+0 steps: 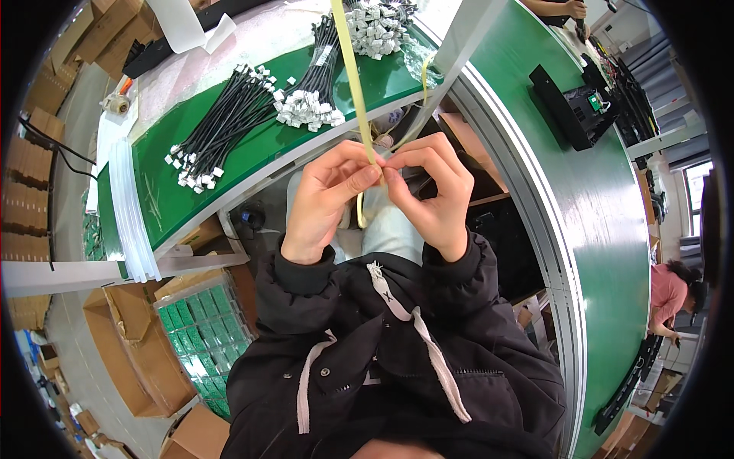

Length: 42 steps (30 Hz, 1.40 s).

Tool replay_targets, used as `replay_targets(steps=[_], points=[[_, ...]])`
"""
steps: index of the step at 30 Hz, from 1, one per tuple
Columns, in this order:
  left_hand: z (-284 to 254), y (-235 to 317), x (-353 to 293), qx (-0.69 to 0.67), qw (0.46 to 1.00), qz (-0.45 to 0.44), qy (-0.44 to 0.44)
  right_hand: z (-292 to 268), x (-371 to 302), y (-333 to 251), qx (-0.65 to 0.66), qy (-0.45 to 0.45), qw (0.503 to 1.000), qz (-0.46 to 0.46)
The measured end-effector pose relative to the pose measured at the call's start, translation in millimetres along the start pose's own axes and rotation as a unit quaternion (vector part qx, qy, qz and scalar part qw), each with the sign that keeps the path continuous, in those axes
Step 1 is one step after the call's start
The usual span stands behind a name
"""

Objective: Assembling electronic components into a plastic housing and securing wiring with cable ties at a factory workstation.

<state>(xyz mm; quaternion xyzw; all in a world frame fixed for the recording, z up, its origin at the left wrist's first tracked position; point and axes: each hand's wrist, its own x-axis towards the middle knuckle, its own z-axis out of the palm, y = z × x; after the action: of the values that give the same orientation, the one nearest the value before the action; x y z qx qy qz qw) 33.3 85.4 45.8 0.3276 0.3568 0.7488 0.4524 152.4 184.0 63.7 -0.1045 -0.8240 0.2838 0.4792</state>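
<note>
The work area is a room with cardboard boxes (30, 183) stacked along the left side and a long, glossy green surface (527, 115) with a metal rim curving down the right. A smaller green surface (256, 141) with a pale metal edge stands in front of the seated person.

The item in hand is a narrow, flat, pale-yellow strip (355, 80). It runs down past the near edge of the smaller surface, toward its right end, and its lower part hangs in a curve above the person's lap. The left hand (325, 195) is clamped on the strip between thumb and forefinger. The right hand (437, 183) is clamped on it at the same spot, thumb and forefinger brought together; the fingertips of both hands are touching or nearly so.

On the smaller surface, a fanned bundle of black cables with white connectors (229, 115) lies near the middle. A second, tied black cable bundle (323, 57) lies to its right, and a heap of white connectors (380, 34) beyond, toward the far right corner. Translucent white strips (130, 206) overhang the left end.

On the long surface, a black open housing (573, 111) rests toward the far end. A person in a pink top (667, 294) bends beside its right edge.
</note>
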Motion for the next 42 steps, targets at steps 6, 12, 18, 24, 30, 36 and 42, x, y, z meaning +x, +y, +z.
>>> replay_targets(steps=[6, 12, 18, 24, 30, 36, 42], points=[[8.0, -4.8, 7.0, 0.185, 0.97, 0.154, 0.044, 0.8, -0.6, 1.8, 0.144, -0.029, 0.983, 0.109], [26.7, -16.1, 2.5, 0.382, 0.871, 0.297, 0.088, 15.4, -4.4, 20.0, 0.444, -0.111, 0.776, 0.435], [4.4, 0.7, 1.7, 0.328, 0.883, 0.258, 0.217, -57.9, 37.9, 83.1, 0.216, 0.102, 0.927, 0.289], [-16.1, -2.7, 0.4, 0.236, 0.913, 0.199, 0.268, -299.8, 101.9, 279.8, -0.548, 0.348, 0.652, 0.392], [-33.6, -5.2, 4.5, 0.212, 0.937, 0.147, 0.238, -434.2, 82.9, 428.5, -0.311, 0.025, 0.807, 0.501], [-30.8, -6.8, 4.9, 0.261, 0.91, 0.17, 0.273, -385.7, 86.9, 451.6, -0.505, 0.097, 0.69, 0.508], [-32.1, -1.3, 2.5, 0.285, 0.892, 0.187, 0.296, -405.6, 48.7, 420.5, -0.621, 0.025, 0.678, 0.391]])
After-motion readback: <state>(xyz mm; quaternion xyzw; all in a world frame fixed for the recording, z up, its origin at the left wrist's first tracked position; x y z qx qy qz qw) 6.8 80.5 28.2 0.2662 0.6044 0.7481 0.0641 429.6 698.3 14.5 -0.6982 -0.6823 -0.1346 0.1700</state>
